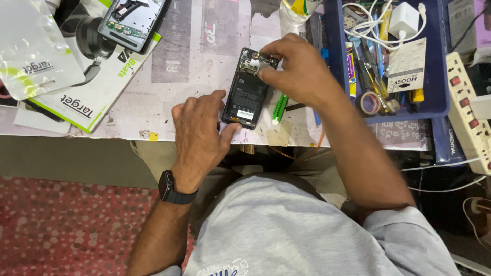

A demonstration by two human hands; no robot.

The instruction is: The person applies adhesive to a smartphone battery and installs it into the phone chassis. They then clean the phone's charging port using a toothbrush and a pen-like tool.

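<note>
At the far left a clear plastic pouch (pixel 31 48) lies over a white and green box (pixel 97 87), on which rests a second opened phone (pixel 134 20); the tabletop (pixel 194 56) is covered in worn newsprint; the left hand (pixel 200 134), a black watch (pixel 173 190) on its wrist, closes its grip on the lower edge of the opened phone (pixel 249 92), thumb against the bottom corner; that phone lies back-up near the tabletop's front edge, battery showing; the right hand (pixel 302 71) pinches its upper end, fingertips pressed on the board there; a green-handled tool (pixel 279 108) lies just beside; a blue tray (pixel 440 76) holds tools, tape and a white charger (pixel 404 19); a power strip (pixel 470 112) sits at the right.
</note>
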